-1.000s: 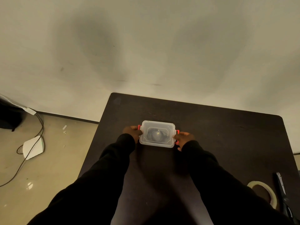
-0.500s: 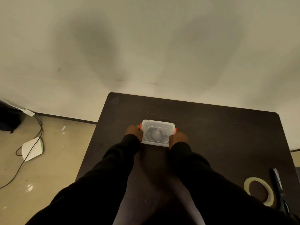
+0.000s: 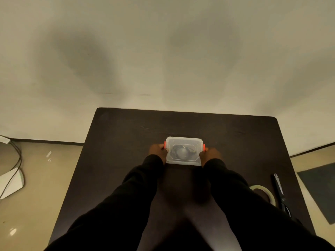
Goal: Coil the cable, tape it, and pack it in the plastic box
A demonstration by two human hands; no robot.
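Observation:
A small clear plastic box [image 3: 184,142] with its lid on and red side latches rests mid-table on the dark table [image 3: 126,127]. Through the lid I see the coiled dark cable [image 3: 183,151] inside. My left hand [image 3: 157,151] grips the box's left end at the red latch. At the right end, my right hand [image 3: 210,153] holds the box by the other latch. Black sleeves cover both arms.
A roll of pale tape [image 3: 263,192] lies at the table's right side, partly hidden by my right sleeve, with black scissors [image 3: 280,192] beside it. On the floor to the left lie a white device [image 3: 12,182] and dark cords. A dark mat [image 3: 320,189] lies on the floor right.
My right hand moved from the box's near right corner out to its right end. The view swung, so the box and table sit further right in the frame.

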